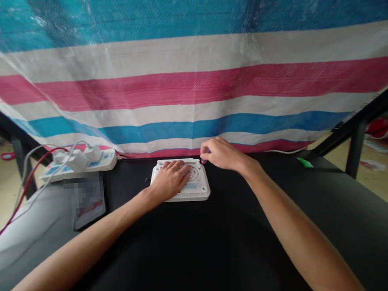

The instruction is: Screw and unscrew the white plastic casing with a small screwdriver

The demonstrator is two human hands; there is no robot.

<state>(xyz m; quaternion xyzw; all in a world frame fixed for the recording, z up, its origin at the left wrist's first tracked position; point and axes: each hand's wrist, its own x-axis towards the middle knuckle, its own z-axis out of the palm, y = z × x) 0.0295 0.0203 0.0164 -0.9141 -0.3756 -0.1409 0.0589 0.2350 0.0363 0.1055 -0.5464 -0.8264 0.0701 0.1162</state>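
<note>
The left hand (171, 179) lay flat on the white router (202, 191), fingers spread and grasping nothing, while the right hand (221, 154) pinched a red screwdriver (203, 161) at the router's far right corner. The router rested on the black table (201, 247) near the striped tarpaulin (190, 88). To its left lay a smartphone (94, 210), in front of a white power strip (108, 161)

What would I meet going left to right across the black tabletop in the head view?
White power strip → white vented device → right hand → small green piece.
</note>
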